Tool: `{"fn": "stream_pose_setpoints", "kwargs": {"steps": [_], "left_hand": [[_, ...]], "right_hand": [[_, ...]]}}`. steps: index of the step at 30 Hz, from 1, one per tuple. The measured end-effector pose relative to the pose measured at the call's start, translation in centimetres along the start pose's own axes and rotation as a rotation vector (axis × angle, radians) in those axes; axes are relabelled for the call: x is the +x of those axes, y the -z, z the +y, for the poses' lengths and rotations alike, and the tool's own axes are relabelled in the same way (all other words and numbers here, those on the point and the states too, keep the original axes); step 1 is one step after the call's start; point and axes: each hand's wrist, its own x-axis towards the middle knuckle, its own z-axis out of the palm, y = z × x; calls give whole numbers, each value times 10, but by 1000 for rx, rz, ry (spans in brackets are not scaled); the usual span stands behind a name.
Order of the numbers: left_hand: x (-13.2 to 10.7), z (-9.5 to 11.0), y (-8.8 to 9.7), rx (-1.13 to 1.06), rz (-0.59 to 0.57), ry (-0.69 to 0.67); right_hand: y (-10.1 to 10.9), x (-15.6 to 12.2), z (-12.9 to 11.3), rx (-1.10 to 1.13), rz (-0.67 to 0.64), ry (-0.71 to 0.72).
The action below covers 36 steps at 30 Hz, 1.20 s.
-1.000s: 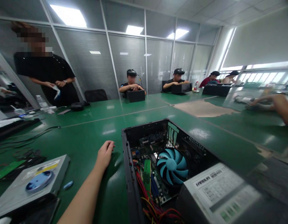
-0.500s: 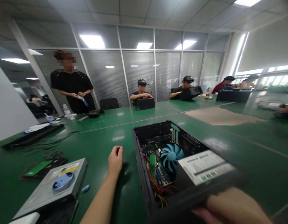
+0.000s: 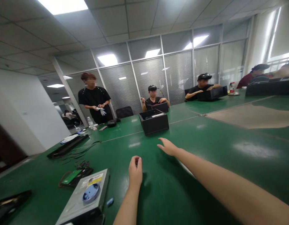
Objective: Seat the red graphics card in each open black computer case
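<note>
The black computer case [image 3: 155, 125] stands across the table, its open top showing a white label inside. My right hand [image 3: 167, 147] reaches toward it from the near side, fingers stretched out and thumb apart, not touching the case. My left hand [image 3: 135, 170] rests over the green table with its fingers curled in; whatever they may hold is hidden. Left of it lies a small blue piece [image 3: 110, 202]. Beyond that is a silver optical drive [image 3: 76, 200] carrying a round blue dish [image 3: 91, 193].
A green circuit board [image 3: 71, 177] and black cables [image 3: 84, 150] lie at the left, near a long black panel [image 3: 68, 147]. One person [image 3: 94, 97] stands with white gloves; co-workers sit opposite, one with another black case [image 3: 212, 93].
The computer case has gone from right in front of me to the far side of the table. My right hand has let go of it and reached forward. My view has turned left.
</note>
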Motion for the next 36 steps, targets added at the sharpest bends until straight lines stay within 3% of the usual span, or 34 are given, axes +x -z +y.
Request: {"fn": "stream_pose_setpoints", "kwargs": {"steps": [2,5,14,18,26,36], "left_hand": [[2,-3,-3,-6,6,0],[4,-5,-6,-13,17,-4],[6,-1,-5,-10,12,-3],[5,-1,-5,-1,-22,15],[2,1,-4,65,-90,29],[1,6,0,107,-108,39]], "right_hand": [[-8,-18,3,21,-2,31],[-4,-48,4,94,9,88],[74,-149,-39,197,-157,65],[92,-185,-31,215,-160,108],[99,-179,10,263,-1,-36],[105,-181,13,330,-33,-24]]}}
